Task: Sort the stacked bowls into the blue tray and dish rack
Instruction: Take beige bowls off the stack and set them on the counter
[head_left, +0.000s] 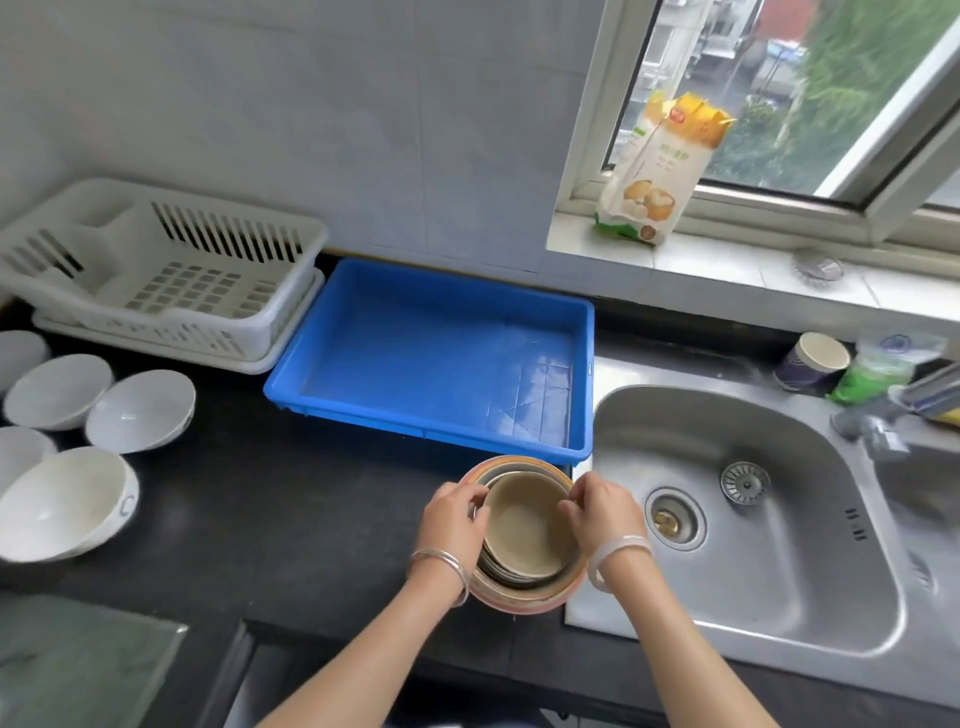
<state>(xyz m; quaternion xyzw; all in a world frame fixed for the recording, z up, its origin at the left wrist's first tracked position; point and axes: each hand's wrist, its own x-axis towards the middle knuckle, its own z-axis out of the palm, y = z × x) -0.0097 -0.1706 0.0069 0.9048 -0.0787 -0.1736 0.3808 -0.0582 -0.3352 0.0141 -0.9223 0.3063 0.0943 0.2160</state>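
Observation:
A stack of nested bowls (524, 530) stands on the black counter just in front of the blue tray (363, 395), which holds nothing. The top bowl is tan inside; pinkish and grey rims show below it. My left hand (454, 519) grips the stack's left rim, and my right hand (602, 512) pinches the rim of the top bowl on the right. The white dish rack (171, 275) sits at the back left with nothing in it.
Several white bowls (140, 410) lie on the counter at the far left. A steel sink (743, 519) is right of the stack, with a paper cup (813, 361) and a green bottle behind it. A flour bag (660, 171) stands on the window sill.

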